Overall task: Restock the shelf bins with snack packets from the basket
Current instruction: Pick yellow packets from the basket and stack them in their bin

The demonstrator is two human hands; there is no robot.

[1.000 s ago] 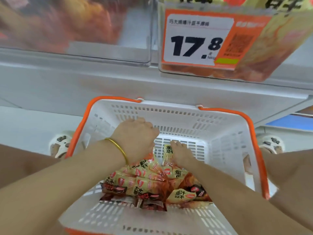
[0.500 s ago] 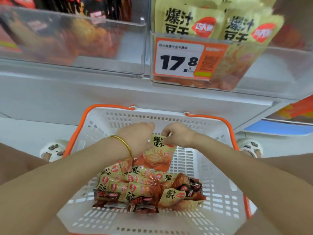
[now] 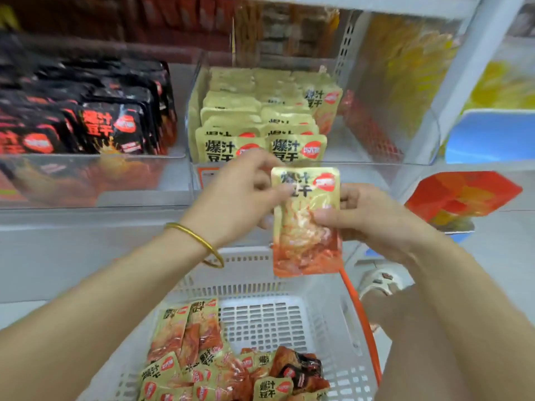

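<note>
Both hands hold one yellow-and-orange snack packet [image 3: 307,235] upright above the basket, just in front of the shelf. My left hand [image 3: 231,198], with a gold bangle on the wrist, pinches its upper left edge. My right hand [image 3: 367,218] grips its right side, thumb across the front. Straight behind the packet is a clear shelf bin [image 3: 362,157] with rows of the same yellow packets [image 3: 260,123] standing in it. Below, the white basket [image 3: 289,285] with an orange handle holds a heap of several more packets [image 3: 220,369], yellow and a few dark ones.
A clear bin on the left [image 3: 86,180] holds black-and-red packets [image 3: 110,125]. To the right stand a white shelf upright [image 3: 463,82] and bins with yellow and orange goods. A sandalled foot [image 3: 379,280] shows beside the basket's right edge.
Both hands rose out of the basket with one yellow packet, lifting it to the level of the yellow-packet bin. The view tilted upward, so the shelf bins fill the top.
</note>
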